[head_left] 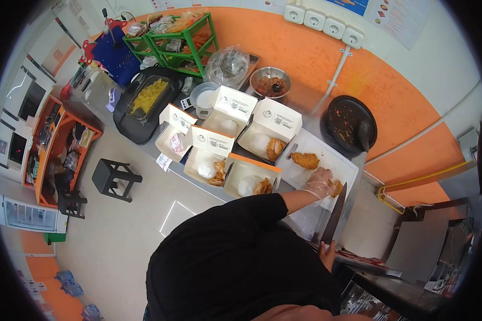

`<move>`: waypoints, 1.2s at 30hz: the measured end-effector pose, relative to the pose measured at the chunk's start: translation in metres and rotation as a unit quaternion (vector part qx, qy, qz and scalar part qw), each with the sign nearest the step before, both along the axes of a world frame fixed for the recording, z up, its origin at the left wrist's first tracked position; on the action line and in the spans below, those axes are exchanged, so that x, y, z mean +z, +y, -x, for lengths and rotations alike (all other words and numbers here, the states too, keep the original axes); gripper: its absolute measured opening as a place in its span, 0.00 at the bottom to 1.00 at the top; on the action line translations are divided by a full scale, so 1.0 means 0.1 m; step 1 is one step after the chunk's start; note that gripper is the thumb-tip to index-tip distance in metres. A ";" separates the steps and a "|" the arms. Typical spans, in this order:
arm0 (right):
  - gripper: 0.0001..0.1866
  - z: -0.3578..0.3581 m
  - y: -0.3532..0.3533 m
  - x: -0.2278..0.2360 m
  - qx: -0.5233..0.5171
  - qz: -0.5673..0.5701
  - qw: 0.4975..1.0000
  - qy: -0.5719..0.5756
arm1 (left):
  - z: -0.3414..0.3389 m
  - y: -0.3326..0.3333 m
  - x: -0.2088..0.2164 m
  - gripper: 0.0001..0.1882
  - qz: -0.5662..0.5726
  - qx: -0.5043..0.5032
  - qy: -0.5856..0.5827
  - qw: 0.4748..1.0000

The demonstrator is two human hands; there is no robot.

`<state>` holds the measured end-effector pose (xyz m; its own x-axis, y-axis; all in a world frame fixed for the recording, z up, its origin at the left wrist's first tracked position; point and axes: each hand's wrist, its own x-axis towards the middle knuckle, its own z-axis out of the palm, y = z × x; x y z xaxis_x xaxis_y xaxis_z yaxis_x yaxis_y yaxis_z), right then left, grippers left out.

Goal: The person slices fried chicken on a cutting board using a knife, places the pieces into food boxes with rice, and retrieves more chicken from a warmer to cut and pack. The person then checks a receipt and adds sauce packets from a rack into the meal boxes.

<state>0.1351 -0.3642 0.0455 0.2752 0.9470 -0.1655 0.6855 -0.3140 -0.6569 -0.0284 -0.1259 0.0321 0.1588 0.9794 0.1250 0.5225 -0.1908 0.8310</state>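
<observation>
My left hand (319,183), in a clear plastic glove, holds a piece of fried chicken (336,188) against a white cutting board (344,167). In my right hand (328,253) is the handle of a long kitchen knife (335,215), its dark blade pointing away from me beside the chicken. Another breaded chicken piece (305,160) lies farther back on the board. Left of the board stand several open cardboard boxes. Rice and chicken sit together in a near box (251,181), a middle box (209,161) and a far right box (269,140).
A black stone mortar (351,124) and a steel bowl of red sambal-like food (270,84) stand behind the boxes. Farther left are a tray of yellow food (150,96), a kitchen scale (204,111) and a green rack (190,40). A black stool (115,178) stands on the floor.
</observation>
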 end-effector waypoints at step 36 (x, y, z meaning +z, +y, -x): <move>0.27 0.02 0.03 0.18 -0.124 0.108 0.968 0.190 | 3.59 1.20 0.57 0.31 0.180 -0.115 0.435 0.875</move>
<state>0.1330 -0.3610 0.0632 0.3711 0.7917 -0.4852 0.2936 -0.5958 -0.7476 -0.3877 -0.0063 0.0891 0.2389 0.8602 -0.4505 0.9691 -0.1821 0.1661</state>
